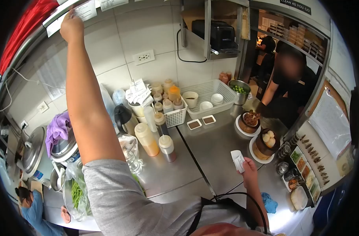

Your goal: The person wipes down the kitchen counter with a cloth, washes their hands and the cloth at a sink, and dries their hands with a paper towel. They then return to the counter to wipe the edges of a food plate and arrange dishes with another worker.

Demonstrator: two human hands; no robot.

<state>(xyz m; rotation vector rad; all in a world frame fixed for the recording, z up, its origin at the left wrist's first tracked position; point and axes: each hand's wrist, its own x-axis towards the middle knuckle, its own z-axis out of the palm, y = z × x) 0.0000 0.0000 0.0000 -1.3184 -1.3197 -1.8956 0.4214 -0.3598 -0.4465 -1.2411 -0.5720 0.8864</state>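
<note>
My left hand [72, 28] is raised to the rail at the upper left, its fingers closed at the edge of a printed order slip [85, 10]. Lower right, my right hand [249, 171] pinches a small white paper slip [238, 161] above the steel counter. Beyond that hand, two round bamboo steamers stand on white plates: one with white buns [268, 139], the other with brown pieces of food [251, 118]. Two small square dishes of dark sauce [194, 124] sit farther back.
Squeeze bottles [146, 139] stand mid-counter, beside a white basket [175, 117] of more bottles. Another basket [225, 111] holds bowls, next to a pot of green fruit [239, 87]. A co-worker [289, 78] in black is at the pass window. Garnish trays [306, 172] line the right.
</note>
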